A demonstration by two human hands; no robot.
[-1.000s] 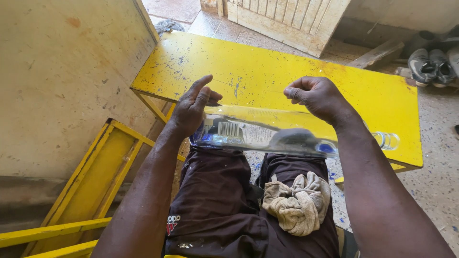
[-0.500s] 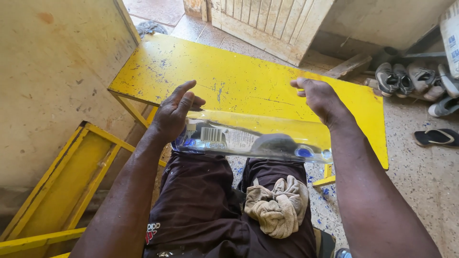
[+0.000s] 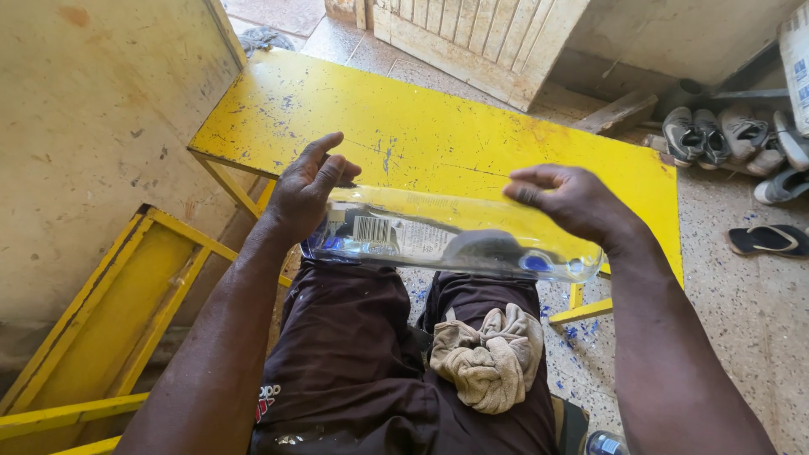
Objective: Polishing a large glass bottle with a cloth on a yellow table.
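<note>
We had a clear plastic sheet (image 3: 455, 236) lying across our knees, right at the near edge of the yellow table (image 3: 438, 135), with some blue printing and a barcode label showing through it. Our left hand (image 3: 312, 190) was on the sheet's left end, thumb and fingers spread apart and pressing the edge rather than closed round it. Our right hand (image 3: 573, 202) hovered over the sheet's right end with fingers curled loosely together; it was a bit blurred, so we couldn't tell whether it was actually pinching the plastic or just touching it. A crumpled beige rag (image 3: 489, 358) sat on our lap, just below the sheet. Left of the table a yellow frame (image 3: 101, 337) leaned against the wall. Past the table's far right corner there was a row of shoes (image 3: 725, 139) and a flip-flop (image 3: 767, 240) on the speckled floor, and behind the table a wooden slatted panel (image 3: 480, 38).
</note>
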